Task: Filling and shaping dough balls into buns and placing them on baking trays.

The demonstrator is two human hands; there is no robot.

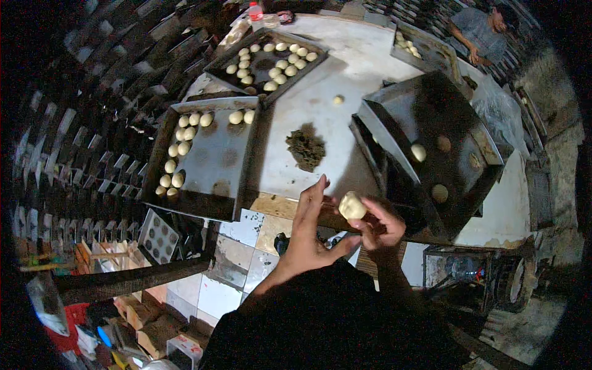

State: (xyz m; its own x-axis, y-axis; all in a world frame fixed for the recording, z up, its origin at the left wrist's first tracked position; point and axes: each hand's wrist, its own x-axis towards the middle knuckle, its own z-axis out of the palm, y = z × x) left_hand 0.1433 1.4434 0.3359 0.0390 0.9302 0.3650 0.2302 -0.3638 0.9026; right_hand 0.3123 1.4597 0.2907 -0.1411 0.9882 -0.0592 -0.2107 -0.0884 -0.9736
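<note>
Between the fingertips of my right hand (383,225) is a pale dough ball (353,206), its top uneven and pinched. My left hand (308,225) stands upright just left of it, fingers stretched out and thumb pointing toward the right hand. Beyond my hands, a dark crumbly heap of filling (306,148) lies on the white tabletop (277,179). One small dough ball (338,99) sits alone farther back. To the left, a metal tray (213,166) holds dough balls in rows along its edges.
Another tray (265,61) with several dough balls stands at the far left. Dark trays (456,111) are stacked on the right, a few balls on top. Behind them is one more tray (431,55), near a person (481,37). A clear plastic bag (499,114) lies at the right.
</note>
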